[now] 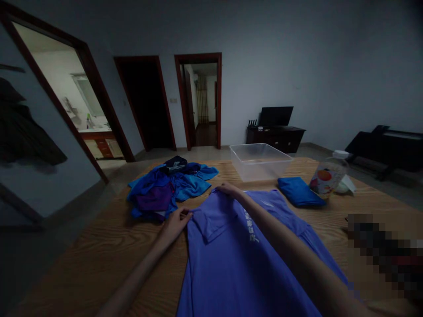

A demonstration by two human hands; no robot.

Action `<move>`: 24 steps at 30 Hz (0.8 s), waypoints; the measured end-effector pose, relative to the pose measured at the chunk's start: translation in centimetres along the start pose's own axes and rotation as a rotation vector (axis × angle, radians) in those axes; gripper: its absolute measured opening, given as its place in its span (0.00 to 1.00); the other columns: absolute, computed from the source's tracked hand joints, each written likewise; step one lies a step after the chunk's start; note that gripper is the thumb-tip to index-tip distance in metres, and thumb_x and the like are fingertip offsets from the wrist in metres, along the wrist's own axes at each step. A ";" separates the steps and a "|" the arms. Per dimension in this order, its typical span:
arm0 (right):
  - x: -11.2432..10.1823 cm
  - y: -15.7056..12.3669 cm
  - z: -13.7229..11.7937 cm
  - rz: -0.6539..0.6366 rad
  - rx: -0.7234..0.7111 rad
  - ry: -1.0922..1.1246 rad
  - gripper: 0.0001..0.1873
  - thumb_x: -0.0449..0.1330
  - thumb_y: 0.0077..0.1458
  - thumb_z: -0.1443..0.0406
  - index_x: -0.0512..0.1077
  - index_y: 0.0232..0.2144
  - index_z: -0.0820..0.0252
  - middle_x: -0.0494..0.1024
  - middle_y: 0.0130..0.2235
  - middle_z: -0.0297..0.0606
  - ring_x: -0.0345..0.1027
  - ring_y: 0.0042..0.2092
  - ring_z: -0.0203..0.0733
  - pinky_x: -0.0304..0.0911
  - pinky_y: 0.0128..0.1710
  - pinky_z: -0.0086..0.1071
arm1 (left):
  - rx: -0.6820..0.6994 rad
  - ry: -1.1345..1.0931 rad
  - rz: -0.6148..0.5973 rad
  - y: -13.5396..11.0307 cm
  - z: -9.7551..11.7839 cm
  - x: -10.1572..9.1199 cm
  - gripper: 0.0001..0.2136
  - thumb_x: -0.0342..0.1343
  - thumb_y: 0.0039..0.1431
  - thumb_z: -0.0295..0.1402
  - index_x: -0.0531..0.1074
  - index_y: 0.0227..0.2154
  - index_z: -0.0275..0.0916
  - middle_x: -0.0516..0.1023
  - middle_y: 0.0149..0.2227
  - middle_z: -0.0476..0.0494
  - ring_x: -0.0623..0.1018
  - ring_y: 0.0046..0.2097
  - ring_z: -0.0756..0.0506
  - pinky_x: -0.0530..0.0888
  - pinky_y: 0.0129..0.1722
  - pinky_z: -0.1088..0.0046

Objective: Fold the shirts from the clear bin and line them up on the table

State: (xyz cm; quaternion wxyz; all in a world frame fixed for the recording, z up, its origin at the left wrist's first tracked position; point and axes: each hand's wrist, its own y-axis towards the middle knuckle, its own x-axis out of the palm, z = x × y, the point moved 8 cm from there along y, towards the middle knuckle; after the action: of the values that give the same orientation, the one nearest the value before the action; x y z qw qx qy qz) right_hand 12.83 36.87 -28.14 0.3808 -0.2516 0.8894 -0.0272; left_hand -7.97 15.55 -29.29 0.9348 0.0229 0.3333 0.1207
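Observation:
A purple T-shirt [224, 264] with white lettering lies spread on the wooden table [132, 264], its lower part running out of view toward me. My left hand [177, 220] pinches the edge of the sleeve at the shirt's left side. Up at the shoulder near the collar, my right hand [228, 189] has its fingers closed on the fabric, and my right forearm crosses over the shirt's front. Left of the shirt sits a crumpled pile of blue and purple clothes [191, 185].
Beyond the shirt stands a clear plastic bin [261, 169]. To its right are a folded blue garment [299, 191] and a clear jar [328, 176] with a white lid and fruit label. A pixelated patch covers something at the right. Doorways and a low cabinet [276, 138] line the far wall.

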 end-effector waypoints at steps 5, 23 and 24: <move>0.2 -0.4 -2.6 0.079 -0.177 -0.281 0.22 0.65 0.69 0.57 0.72 0.61 0.59 0.74 0.61 0.46 0.73 0.58 0.52 0.73 0.57 0.52 | -0.092 0.173 -0.040 -0.2 0.5 -0.8 0.17 0.45 0.72 0.40 0.76 0.51 0.40 0.85 0.50 0.37 0.85 0.50 0.39 0.76 0.50 0.65; -0.2 1.7 -1.2 0.170 -0.122 -0.473 0.20 0.64 0.70 0.56 0.74 0.58 0.60 0.77 0.57 0.45 0.76 0.53 0.48 0.75 0.53 0.47 | -0.091 0.258 -0.045 1.6 1.4 0.2 0.12 0.55 0.68 0.42 0.78 0.40 0.41 0.87 0.45 0.40 0.85 0.49 0.40 0.75 0.46 0.70; -0.2 1.4 -1.6 0.190 -0.172 -0.484 0.20 0.64 0.70 0.56 0.74 0.58 0.60 0.77 0.58 0.45 0.75 0.54 0.49 0.75 0.54 0.48 | -0.093 0.257 -0.047 1.7 1.4 0.2 0.13 0.56 0.67 0.44 0.79 0.40 0.40 0.86 0.45 0.40 0.85 0.49 0.39 0.75 0.45 0.69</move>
State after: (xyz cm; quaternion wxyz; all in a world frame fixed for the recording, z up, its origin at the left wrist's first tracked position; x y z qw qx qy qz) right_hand 11.25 37.97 -27.21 0.5604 -0.1977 0.7911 0.1450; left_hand -7.29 17.30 -28.13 0.8871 -0.0439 0.4446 0.1162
